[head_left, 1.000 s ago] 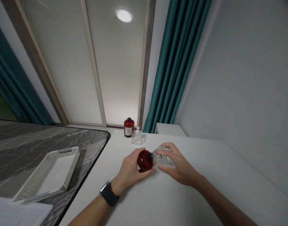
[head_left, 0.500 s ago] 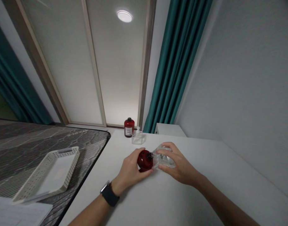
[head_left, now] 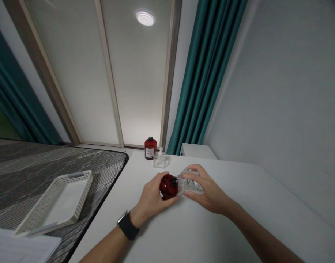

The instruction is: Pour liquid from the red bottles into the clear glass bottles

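Note:
My left hand (head_left: 150,199) grips a small dark red bottle (head_left: 168,186) just above the white table (head_left: 184,233). A dark watch sits on that wrist. My right hand (head_left: 208,191) holds a clear plastic bottle (head_left: 189,184) lying on its side, its neck pressed against the top of the red bottle. Both hands meet at the middle of the table.
A taller red bottle (head_left: 150,148) and a small clear pump bottle (head_left: 160,159) stand at the table's far edge. A white perforated basket (head_left: 57,202) lies on the grey patterned mattress (head_left: 33,171) to the left, white paper (head_left: 19,250) beside it. Teal curtains (head_left: 203,80) hang behind.

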Available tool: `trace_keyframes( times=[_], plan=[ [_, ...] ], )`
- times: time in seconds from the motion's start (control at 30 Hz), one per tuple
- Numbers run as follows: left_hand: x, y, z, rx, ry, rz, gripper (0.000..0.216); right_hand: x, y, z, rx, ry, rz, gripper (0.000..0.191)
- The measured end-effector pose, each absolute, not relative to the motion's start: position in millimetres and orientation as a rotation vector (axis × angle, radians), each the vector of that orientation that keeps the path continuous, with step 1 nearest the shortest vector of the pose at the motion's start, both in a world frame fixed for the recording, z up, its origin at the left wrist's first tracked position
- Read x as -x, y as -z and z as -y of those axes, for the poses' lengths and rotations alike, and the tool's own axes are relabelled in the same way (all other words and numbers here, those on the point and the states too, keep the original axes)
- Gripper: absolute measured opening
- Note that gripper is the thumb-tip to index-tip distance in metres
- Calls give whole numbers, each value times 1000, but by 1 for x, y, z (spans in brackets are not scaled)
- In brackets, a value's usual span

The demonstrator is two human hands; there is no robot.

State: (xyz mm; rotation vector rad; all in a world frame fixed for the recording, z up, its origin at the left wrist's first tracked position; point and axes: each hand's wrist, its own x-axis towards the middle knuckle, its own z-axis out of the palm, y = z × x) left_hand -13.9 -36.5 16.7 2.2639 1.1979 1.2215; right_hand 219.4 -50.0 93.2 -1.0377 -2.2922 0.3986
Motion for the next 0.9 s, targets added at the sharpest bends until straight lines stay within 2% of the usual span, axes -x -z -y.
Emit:
trace_keyframes(
  times=[0.9],
  plan=[
    [11, -13, 37, -2225, -1257, -1205, 71, -218, -102, 50, 1066, -418, 2334, 37]
  ],
)
